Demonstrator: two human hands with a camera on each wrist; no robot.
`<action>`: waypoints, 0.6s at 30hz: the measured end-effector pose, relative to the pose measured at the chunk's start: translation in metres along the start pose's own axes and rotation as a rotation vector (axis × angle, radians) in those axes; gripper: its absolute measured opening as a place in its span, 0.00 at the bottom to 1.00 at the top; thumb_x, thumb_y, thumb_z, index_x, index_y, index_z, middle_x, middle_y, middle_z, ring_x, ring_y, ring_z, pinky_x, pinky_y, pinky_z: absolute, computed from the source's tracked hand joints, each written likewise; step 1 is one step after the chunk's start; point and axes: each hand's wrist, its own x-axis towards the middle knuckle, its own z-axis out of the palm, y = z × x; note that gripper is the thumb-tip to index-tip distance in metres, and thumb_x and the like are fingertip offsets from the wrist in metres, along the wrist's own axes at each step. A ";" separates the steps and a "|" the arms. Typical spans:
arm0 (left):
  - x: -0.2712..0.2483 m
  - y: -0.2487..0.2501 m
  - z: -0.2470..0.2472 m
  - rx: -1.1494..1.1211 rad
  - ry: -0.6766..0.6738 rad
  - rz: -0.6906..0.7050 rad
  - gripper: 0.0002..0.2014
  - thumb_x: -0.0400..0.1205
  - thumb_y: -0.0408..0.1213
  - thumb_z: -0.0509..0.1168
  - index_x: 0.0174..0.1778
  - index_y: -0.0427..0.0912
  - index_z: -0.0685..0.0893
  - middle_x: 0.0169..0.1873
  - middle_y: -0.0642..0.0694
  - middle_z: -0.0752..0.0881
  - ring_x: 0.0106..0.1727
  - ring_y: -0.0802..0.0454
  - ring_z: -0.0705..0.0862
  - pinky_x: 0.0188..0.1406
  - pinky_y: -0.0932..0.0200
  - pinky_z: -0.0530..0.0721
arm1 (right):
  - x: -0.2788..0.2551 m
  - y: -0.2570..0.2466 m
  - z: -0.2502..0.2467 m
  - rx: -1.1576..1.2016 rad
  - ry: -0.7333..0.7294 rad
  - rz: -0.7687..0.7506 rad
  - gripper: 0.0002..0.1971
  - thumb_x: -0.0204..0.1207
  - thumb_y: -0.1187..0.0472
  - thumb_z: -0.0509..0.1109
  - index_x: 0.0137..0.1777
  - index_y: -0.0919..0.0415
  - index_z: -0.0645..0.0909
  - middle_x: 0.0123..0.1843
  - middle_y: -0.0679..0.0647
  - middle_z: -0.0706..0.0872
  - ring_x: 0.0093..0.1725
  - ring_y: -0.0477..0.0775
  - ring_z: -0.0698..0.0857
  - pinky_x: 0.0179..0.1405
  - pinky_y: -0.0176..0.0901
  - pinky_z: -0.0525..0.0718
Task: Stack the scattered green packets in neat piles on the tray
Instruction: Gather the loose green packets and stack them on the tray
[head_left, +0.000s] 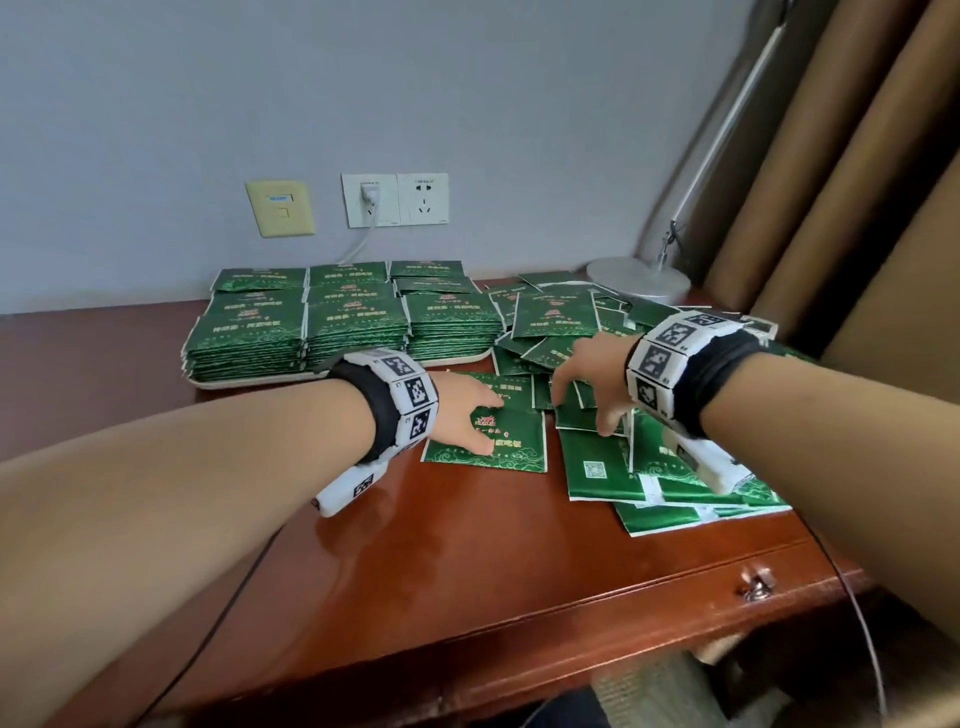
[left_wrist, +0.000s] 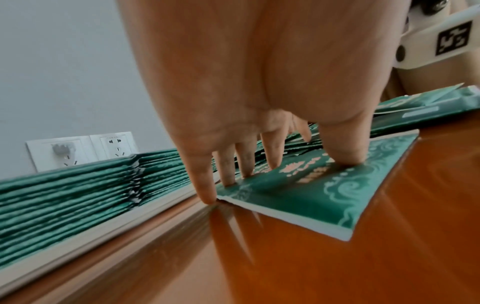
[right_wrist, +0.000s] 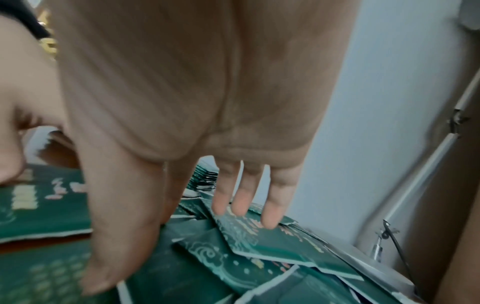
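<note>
1. Left grip: the left hand (head_left: 464, 415) lies palm-down on a small pile of green packets (head_left: 506, 441) on the desk (head_left: 467, 561), fingers spread and straight, fingertips (left_wrist: 346, 158) pressing the top packet; nothing is clasped.
2. Right grip: the right hand (head_left: 589, 382) reaches down over the scattered packets (head_left: 592, 467), fingers apart and extended, with the thumb (right_wrist: 109, 267) and forefinger touching the loose heap. The pictures do not plainly show a packet pinched between them.
3. The pressed pile sits just near of the tray (head_left: 249, 383), slightly askew, its white edges roughly flush in the left wrist view.
4. The tray stands at the far left of the desk and carries neat stacks of green packets (head_left: 343, 317) in rows, stacked high above its rim.
5. The scattered packets cover the right half of the desk, overlapping at many angles, some face-down showing a printed code square (head_left: 595, 469), and some reach the desk's near right edge.
6. Farther out, a round lamp base (head_left: 638, 280) stands at the far right beside brown curtains (head_left: 857, 182).
7. On the wall behind are two white sockets (head_left: 395, 200), one with a plug in it, and a yellowish plate (head_left: 280, 208) to their left.
</note>
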 end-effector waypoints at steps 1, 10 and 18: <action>-0.001 0.000 0.001 -0.003 0.004 -0.004 0.35 0.84 0.54 0.61 0.84 0.48 0.56 0.83 0.49 0.57 0.83 0.50 0.58 0.78 0.56 0.58 | 0.002 -0.002 0.000 -0.033 0.004 -0.011 0.34 0.64 0.53 0.82 0.71 0.38 0.74 0.67 0.54 0.71 0.67 0.59 0.72 0.60 0.50 0.77; -0.011 -0.020 0.012 -0.044 0.026 -0.038 0.35 0.83 0.55 0.61 0.84 0.49 0.56 0.84 0.49 0.55 0.83 0.51 0.56 0.79 0.57 0.55 | 0.030 -0.017 -0.005 -0.182 0.083 -0.119 0.16 0.68 0.51 0.79 0.55 0.46 0.83 0.61 0.50 0.76 0.65 0.56 0.70 0.40 0.39 0.74; -0.031 -0.046 0.016 -0.044 0.009 -0.066 0.36 0.82 0.55 0.63 0.84 0.51 0.58 0.83 0.51 0.58 0.82 0.51 0.59 0.78 0.57 0.58 | 0.049 -0.028 -0.017 0.057 0.234 -0.221 0.07 0.68 0.51 0.78 0.36 0.48 0.82 0.41 0.41 0.85 0.54 0.49 0.77 0.46 0.41 0.77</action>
